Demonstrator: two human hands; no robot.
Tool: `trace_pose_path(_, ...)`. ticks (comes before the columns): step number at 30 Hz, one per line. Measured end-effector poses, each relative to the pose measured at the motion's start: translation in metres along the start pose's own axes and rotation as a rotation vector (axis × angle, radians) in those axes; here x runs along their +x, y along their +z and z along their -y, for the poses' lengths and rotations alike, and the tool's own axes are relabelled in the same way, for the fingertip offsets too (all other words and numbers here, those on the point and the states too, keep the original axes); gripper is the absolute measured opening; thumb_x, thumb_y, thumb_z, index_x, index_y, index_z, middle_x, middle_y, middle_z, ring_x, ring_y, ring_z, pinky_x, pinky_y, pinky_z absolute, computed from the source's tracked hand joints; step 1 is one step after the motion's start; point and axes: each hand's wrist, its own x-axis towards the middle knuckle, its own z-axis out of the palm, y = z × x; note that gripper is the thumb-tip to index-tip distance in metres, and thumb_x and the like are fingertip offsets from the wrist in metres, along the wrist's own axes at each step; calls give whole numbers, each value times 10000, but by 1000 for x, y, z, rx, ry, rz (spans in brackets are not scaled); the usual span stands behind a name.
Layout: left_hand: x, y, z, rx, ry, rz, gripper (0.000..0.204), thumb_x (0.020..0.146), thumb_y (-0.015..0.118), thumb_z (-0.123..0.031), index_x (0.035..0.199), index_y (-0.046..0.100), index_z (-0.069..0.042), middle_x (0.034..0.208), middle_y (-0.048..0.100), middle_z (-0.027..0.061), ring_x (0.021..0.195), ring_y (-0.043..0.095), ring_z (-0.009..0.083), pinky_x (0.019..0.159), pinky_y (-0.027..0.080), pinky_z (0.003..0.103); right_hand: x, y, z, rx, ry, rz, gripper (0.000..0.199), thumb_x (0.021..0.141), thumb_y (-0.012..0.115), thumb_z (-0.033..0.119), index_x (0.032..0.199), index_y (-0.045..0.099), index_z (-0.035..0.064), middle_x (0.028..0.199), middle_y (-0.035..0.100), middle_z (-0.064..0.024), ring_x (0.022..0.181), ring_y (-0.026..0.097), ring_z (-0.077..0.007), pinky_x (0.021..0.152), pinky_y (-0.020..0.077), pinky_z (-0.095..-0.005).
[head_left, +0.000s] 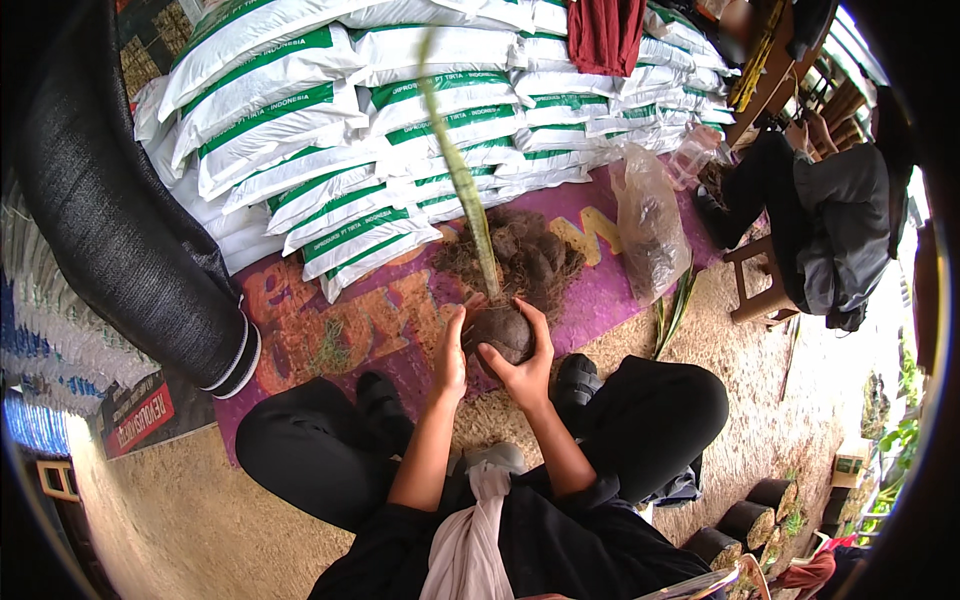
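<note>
Between my two hands is a round, dark brown root ball (pixel 505 330), with one tall, narrow green leaf (pixel 462 185) rising from its top. The leaf looks like that of a snake plant and leans slightly left. My left hand (pixel 452 358) presses against the ball's left side. My right hand (pixel 527 365) wraps its right side, with the thumb across the near face. Just beyond lies a heap of similar brown clumps (pixel 530 255) with stringy roots. The underside of the ball is hidden from view.
Stacked white-and-green sacks (pixel 450 120) rise behind a painted purple mat (pixel 390 345). A clear plastic bag (pixel 650 225) stands right of the heap, near loose green leaves (pixel 677 310). A black mesh roll (pixel 120 190) leans at left. Another person sits on a stool (pixel 758 285) at right.
</note>
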Motion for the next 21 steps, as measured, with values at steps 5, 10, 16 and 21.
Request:
trace_pose_path(5, -4, 4, 3, -440, -91, 255, 517, 967, 345, -386, 1334, 476, -45, 1308, 529, 97, 1170, 527, 221, 1008, 399, 368, -8, 11, 5, -103, -139, -1, 697, 649, 772, 274, 1240, 513, 11, 1233, 522, -173, 1152, 506, -332, 1069, 257, -466)
trace_pose_path(10, 0, -5, 13, -290, -207, 51, 261, 912, 529, -249, 1090, 559, -60, 977, 590, 90, 925, 598, 165, 778, 514, 310, -12, 9, 10, -383, -317, 58, 561, 694, 715, 318, 1163, 573, 44, 1189, 579, -122, 1173, 501, -311, 1103, 86, -544)
trace_pose_path(16, 4, -6, 11, -151, -134, 9, 293, 927, 529, -323, 1044, 577, -59, 959, 601, 49, 859, 598, 137, 755, 505, 293, -6, 8, -2, -371, -210, 103, 552, 723, 709, 308, 1182, 561, 40, 1192, 579, -113, 1182, 497, -302, 1101, 93, -548)
trace_pose_path(21, -5, 5, -1, -9, 43, -72, 466, 956, 464, -389, 1256, 535, -39, 1156, 579, 89, 1106, 535, 181, 976, 401, 330, -3, 6, 8, -98, -16, 15, 694, 681, 793, 218, 1265, 489, -3, 1241, 544, -162, 1156, 527, -273, 1028, 354, -453)
